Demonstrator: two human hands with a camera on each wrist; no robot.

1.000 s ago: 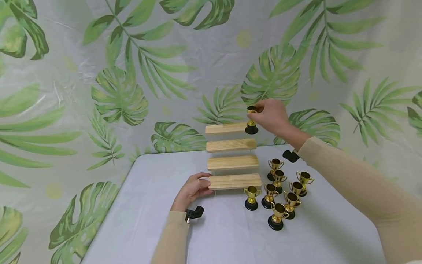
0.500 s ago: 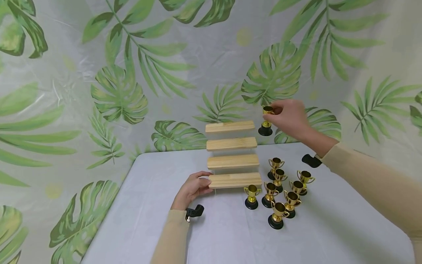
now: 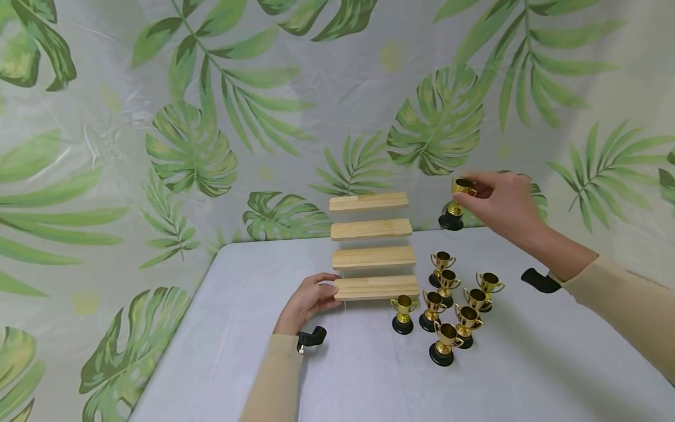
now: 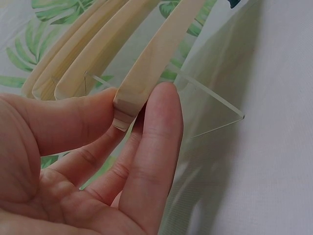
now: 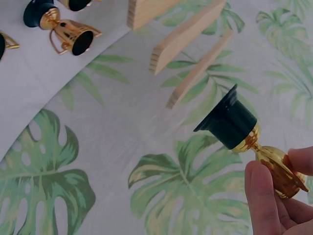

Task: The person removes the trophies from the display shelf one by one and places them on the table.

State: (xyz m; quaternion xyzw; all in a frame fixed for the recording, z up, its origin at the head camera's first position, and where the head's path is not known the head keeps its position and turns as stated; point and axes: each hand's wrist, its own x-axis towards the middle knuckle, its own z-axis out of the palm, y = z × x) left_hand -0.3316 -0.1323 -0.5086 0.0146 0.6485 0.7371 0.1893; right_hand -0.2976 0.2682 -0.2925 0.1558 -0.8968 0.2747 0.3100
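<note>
A small gold trophy cup [image 3: 454, 206] on a black base is pinched by my right hand [image 3: 501, 202], up in the air to the right of the wooden shelf stand. In the right wrist view the trophy cup [image 5: 276, 166] is held by its bowl, between thumb and fingers. The stand has stepped wooden boards on clear supports. My left hand [image 3: 310, 300] grips the left end of its lowest board [image 3: 377, 287]. The left wrist view shows thumb and fingers pinching that board [image 4: 146, 66] at its end.
Several more gold trophy cups [image 3: 445, 340] stand upright on the white-covered table [image 3: 253, 328], right of the stand. One trophy cup [image 3: 403, 313] is just in front of the lowest board. Behind hangs a leaf-patterned sheet [image 3: 211, 88].
My right hand has moved right, away from the top board, and slightly down, with the trophy cup still in it. The left hand has stayed on the lowest board.
</note>
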